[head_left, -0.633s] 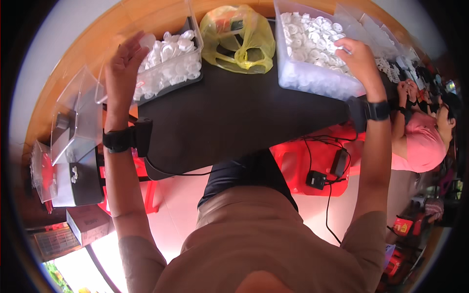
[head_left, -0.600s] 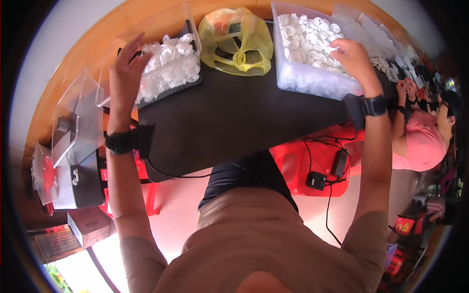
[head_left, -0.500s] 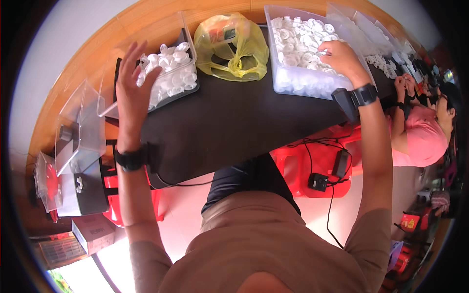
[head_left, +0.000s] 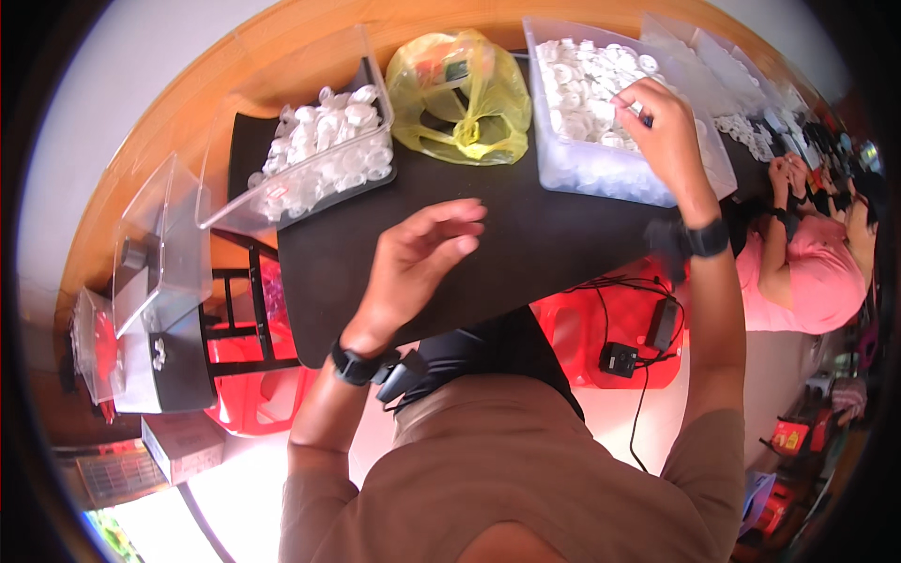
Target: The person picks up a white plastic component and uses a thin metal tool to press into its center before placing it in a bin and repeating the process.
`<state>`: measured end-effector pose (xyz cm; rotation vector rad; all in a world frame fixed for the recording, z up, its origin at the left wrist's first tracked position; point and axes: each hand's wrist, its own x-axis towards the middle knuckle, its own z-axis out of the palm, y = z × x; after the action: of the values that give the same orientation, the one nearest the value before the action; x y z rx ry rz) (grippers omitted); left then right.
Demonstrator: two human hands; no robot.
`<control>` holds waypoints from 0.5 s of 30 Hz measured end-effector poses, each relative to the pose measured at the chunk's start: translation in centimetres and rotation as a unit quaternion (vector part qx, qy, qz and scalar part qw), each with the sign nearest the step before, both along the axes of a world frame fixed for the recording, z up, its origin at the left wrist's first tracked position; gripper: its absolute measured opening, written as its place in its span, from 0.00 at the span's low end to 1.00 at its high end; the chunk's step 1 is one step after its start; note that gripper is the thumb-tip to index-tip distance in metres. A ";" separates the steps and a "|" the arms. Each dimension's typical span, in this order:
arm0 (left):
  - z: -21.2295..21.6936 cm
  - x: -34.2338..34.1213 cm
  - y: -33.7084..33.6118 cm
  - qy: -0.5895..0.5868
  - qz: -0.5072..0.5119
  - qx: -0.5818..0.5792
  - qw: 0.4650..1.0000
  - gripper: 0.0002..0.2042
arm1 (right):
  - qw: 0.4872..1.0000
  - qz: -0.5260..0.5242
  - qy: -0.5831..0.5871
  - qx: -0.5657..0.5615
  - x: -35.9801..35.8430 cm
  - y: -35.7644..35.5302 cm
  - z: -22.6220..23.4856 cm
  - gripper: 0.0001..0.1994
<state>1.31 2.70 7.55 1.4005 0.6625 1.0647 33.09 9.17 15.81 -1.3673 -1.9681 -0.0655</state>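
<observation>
Over the dark tabletop, my left hand is held with fingers bent forward and thumb apart, nothing visible between them. My right hand is above the near side of the right clear bin, which is heaped with small round white plastic parts. Its fingers are curled in toward the thumb; what they hold, if anything, blends with the white parts behind. On the left, another clear bin lies tilted, with similar white parts piled in it.
A knotted yellow plastic bag sits between the bins. Clear containers stand at the far left. Black cables and adapters lie on a red stool. At the right, a co-worker in pink works at the same table.
My left hand has come away from the left bin, moving right and nearer to me over the tabletop. My right hand has lifted slightly from the white parts, its fingers curling in.
</observation>
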 end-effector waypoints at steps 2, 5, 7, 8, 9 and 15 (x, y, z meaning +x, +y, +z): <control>-0.4 1.5 0.0 -0.050 -0.034 -0.085 0.995 0.21 | 0.996 0.079 0.035 0.027 -4.1 -2.5 -0.6 0.03; -0.7 3.0 -0.1 -0.167 -0.064 -0.191 0.965 0.22 | 0.986 0.141 0.034 0.085 -8.3 -4.9 -2.9 0.06; -0.9 3.2 -0.1 -0.255 -0.095 -0.249 0.929 0.20 | 0.982 0.157 0.035 0.095 -9.9 -5.7 -4.6 0.08; -1.3 3.1 0.0 -0.256 -0.087 -0.254 0.929 0.20 | 0.982 0.163 0.038 0.088 -10.3 -5.9 -5.3 0.08; -1.7 2.9 0.0 -0.251 -0.077 -0.255 0.931 0.19 | 0.982 0.166 0.040 0.082 -10.7 -6.1 -6.0 0.08; -2.9 1.7 -0.5 -0.242 -0.010 -0.274 0.931 0.16 | 0.974 0.208 0.086 0.004 -11.3 -6.2 -7.9 0.09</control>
<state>3.02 2.23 4.61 0.6250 0.5206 1.0510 21.84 2.96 7.86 -0.8985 -2.0584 0.2343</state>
